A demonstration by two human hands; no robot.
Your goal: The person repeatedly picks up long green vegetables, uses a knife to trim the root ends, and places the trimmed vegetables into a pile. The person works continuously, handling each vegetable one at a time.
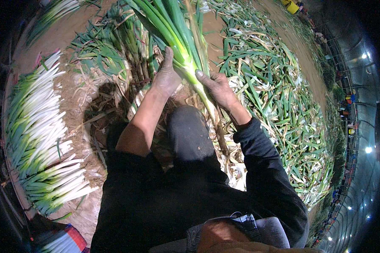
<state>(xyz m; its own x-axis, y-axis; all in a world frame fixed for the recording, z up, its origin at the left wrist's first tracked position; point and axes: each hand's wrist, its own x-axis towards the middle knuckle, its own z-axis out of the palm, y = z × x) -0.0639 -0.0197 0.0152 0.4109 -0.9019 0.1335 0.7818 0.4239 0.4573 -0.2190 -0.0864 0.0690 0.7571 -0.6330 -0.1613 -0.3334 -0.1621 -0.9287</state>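
Note:
Above my knee (189, 133), both hands have hold of a large green onion (185, 55). Its broad green leaves point up and away, while the pale stalk slants down to a brown, dirty root end near my knee. My left hand (168, 78) supports the stalk from the left at the base of the leaves, thumb up and fingers partly hidden behind it. Slightly lower, my right hand (221, 90) grips the stalk, thumb pressed on its front. A dry, yellowish leaf (193, 21) hangs along the right side of the green leaves.
At left lies a long row of cleaned green onions (40, 122), white ends to the right. Untrimmed onions (133, 46) stand piled beyond my left hand. Stripped leaves (278, 109) cover the ground at right. A red-edged bundle (71, 240) sits at lower left.

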